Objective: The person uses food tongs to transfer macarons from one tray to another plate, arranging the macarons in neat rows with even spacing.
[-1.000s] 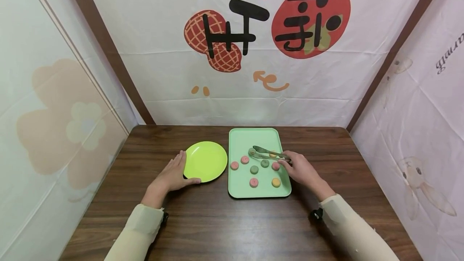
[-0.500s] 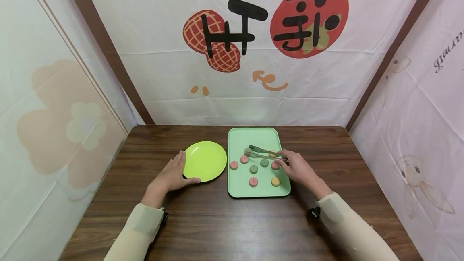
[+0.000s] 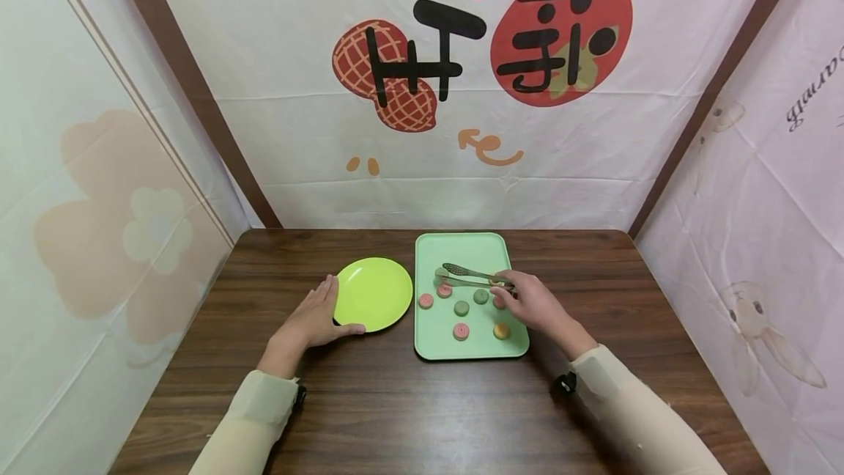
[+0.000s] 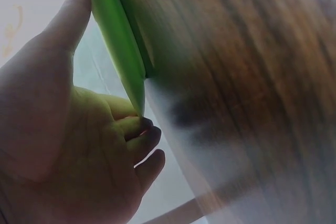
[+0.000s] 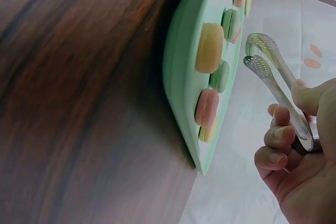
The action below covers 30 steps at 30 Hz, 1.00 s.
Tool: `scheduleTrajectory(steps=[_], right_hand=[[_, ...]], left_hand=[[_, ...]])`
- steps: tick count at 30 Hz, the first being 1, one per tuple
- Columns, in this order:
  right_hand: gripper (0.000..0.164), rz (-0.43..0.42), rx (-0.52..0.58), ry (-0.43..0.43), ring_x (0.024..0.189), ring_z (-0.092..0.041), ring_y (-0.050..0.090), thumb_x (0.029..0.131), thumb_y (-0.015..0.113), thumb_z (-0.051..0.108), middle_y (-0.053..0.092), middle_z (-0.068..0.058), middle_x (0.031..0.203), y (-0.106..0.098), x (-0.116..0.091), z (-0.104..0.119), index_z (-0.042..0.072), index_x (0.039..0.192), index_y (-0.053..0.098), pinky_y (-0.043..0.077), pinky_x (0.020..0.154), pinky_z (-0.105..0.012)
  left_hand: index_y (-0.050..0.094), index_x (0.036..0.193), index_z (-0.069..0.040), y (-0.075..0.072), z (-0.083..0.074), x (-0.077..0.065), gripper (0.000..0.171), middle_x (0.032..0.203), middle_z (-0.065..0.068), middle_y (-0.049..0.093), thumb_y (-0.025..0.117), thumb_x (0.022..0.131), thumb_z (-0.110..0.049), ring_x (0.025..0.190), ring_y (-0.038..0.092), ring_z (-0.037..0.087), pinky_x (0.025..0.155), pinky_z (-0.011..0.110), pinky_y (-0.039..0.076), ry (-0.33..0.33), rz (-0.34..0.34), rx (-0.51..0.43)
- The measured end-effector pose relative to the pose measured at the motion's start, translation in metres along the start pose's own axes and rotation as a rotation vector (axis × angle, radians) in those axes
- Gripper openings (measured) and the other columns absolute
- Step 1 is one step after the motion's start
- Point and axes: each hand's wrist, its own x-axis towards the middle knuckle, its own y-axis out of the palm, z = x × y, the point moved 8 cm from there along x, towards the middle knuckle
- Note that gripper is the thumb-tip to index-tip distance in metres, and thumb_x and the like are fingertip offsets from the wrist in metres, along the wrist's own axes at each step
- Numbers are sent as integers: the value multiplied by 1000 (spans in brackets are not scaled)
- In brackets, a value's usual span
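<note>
My right hand (image 3: 537,304) holds metal tongs (image 3: 478,275) by their hinge end, over the mint-green tray (image 3: 484,347). A green macaron (image 3: 441,275) sits between the perforated tips, lifted off the tray; in the right wrist view the tongs (image 5: 278,82) stand above the tray's surface, with the macaron mostly hidden behind a tip. My left hand (image 3: 315,317) rests at the left side of a lime-green plate (image 3: 374,295), fingers extended along its rim and thumb at the front edge. The left wrist view has the fingers touching the plate's edge (image 4: 118,40).
On the tray lie several more macarons: pink (image 3: 461,330), green (image 3: 461,308) and yellow (image 3: 502,330). The right hand partly covers some of them. Plate and tray stand side by side on the brown wooden table (image 3: 395,416). Printed cloth walls (image 3: 422,196) rise behind and at both sides.
My right hand has moved left with the tongs and the green macaron, from the tray's middle toward its left part. The left hand and the plate have stayed put.
</note>
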Motion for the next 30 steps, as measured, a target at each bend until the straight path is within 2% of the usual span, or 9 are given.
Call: scheduleTrajectory(steps=[8,12,17,24,30], right_hand=[[34,27,11,-18,76,-4,65,108,69,22,73,-2,95,5,5,9,-1,133,70,60,74,-38],[36,34,3,-13,73,-6,61,109,68,24,71,0,96,7,8,12,-1,135,69,56,69,-36],[37,34,-11,-16,79,-8,63,109,68,27,73,-2,101,10,12,16,0,135,70,57,70,-36],[39,43,-8,-26,91,-15,72,109,67,29,76,-8,112,16,17,20,2,136,70,62,79,-41],[41,63,-14,-24,94,-17,72,110,66,31,76,-9,117,21,19,23,2,139,68,63,80,-41]], left_hand=[[6,166,14,-2,-2,0,135,174,35,6,74,89,-74,162,12,49,133,60,16,6,0,4],[6,166,15,-1,-1,0,135,174,35,6,74,89,-74,162,12,49,133,59,16,3,2,6],[5,166,13,0,-2,-1,136,175,34,6,74,89,-74,163,11,48,133,59,16,-10,14,-1],[5,166,13,-1,-2,-1,136,175,34,5,74,88,-74,163,11,48,133,59,16,-11,16,2],[6,166,13,-1,-2,-1,136,175,34,6,74,88,-75,163,11,48,133,59,16,-10,12,10]])
